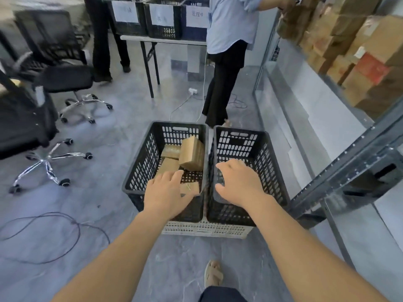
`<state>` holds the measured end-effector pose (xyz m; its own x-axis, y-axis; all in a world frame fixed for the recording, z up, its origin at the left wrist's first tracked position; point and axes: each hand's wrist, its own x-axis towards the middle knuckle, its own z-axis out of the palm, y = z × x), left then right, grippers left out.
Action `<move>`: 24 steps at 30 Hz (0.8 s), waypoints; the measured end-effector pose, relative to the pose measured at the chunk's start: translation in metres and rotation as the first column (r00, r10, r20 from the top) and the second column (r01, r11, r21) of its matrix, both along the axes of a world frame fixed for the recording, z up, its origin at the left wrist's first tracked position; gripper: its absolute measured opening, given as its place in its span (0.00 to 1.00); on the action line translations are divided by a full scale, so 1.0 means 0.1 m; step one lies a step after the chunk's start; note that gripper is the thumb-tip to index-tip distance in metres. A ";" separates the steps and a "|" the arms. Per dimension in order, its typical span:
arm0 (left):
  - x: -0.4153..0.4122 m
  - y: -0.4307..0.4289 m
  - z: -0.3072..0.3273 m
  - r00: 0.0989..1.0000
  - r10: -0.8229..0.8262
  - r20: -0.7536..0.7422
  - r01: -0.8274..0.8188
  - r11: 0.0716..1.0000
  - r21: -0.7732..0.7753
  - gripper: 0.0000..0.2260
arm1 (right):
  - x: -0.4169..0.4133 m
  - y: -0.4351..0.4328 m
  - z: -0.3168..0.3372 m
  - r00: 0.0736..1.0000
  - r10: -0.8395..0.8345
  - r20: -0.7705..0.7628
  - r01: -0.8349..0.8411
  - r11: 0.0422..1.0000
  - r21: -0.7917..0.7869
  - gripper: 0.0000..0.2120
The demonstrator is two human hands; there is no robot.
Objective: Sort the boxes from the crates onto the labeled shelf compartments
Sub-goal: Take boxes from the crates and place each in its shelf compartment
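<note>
Hands low over crates: left hand (pixel 165 191) loosely open, reaching toward small box (pixel 190 188) at near right corner of left crate (pixel 141 162); right hand (pixel 239 182) spread, holding nothing, above right crate (pixel 270 162), probably steadying.

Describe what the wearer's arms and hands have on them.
The left grip and right grip are bare hands: no gloves, rings or watch visible. Both forearms are bare as well, with no sleeves in view.
</note>
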<state>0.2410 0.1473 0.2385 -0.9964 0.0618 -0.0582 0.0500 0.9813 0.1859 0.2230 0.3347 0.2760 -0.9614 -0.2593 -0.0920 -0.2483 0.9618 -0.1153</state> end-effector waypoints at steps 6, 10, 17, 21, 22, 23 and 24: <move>-0.73 0.16 0.09 0.997 0.069 -0.026 -0.070 0.998 -0.011 0.30 | -0.75 0.07 0.01 0.997 0.080 0.000 -0.080 0.997 -0.009 0.23; -1.03 0.22 0.11 0.995 0.102 -0.024 -0.102 0.995 -0.021 0.30 | -1.19 0.12 0.00 0.991 0.130 -0.010 -0.130 0.991 0.005 0.25; -1.28 0.05 0.06 0.984 0.178 0.008 -0.177 0.983 -0.056 0.29 | -1.60 -0.07 -0.15 0.977 0.209 0.037 -0.209 0.978 0.002 0.26; -1.40 -0.09 -0.05 0.976 0.219 0.021 -0.218 0.975 -0.036 0.30 | -1.74 -0.23 -0.23 0.968 0.244 0.063 -0.244 0.970 -0.003 0.25; -1.43 -0.12 -0.09 0.973 0.228 0.027 -0.227 0.974 -0.026 0.30 | -1.77 -0.27 -0.25 0.965 0.252 0.072 -0.253 0.968 0.000 0.25; -1.46 -0.16 -0.12 0.971 0.235 0.036 -0.234 0.972 -0.021 0.30 | -1.80 -0.31 -0.27 0.963 0.258 0.084 -0.259 0.966 0.006 0.25; -1.49 -0.19 -0.16 0.970 0.241 0.044 -0.240 0.971 -0.019 0.30 | -1.83 -0.35 -0.29 0.960 0.261 0.098 -0.264 0.964 0.014 0.25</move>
